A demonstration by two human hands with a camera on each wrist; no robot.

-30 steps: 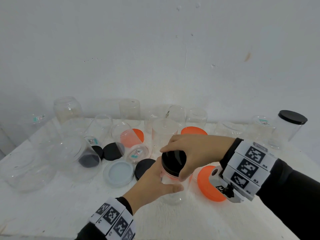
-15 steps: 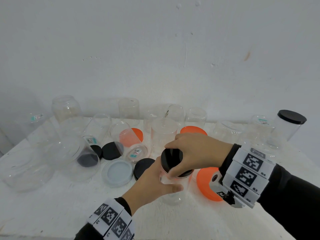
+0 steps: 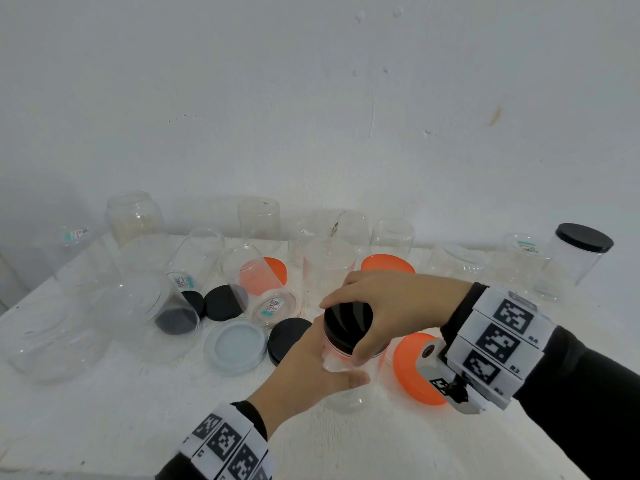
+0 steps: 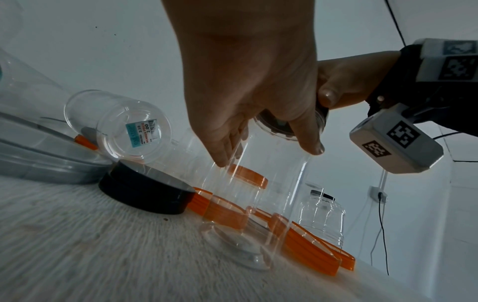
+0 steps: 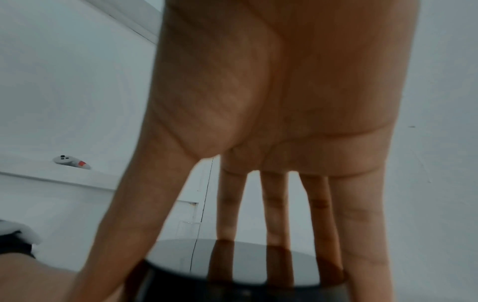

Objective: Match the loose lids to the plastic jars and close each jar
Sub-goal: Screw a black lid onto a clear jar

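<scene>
Left hand wraps the clear jar near its top, fingers curled round the far wall, thumb on the near side. The jar stands upright on the white surface, front centre. Right hand sits over the jar mouth, fingers spread fairly wide and bent down round the rim of the black lid, thumb opposite them; the lid lies on the jar mouth. Cannot tell if it is threaded on.

Just right of the jar an orange lid lies on the surface, partly under the right wrist. Just left of the jar a loose black lid, then a clear lid. Behind, several open clear jars, some upright, some tipped on their sides, with more black and orange lids among them. Far right, a jar with a black lid on, well apart from the hands.
</scene>
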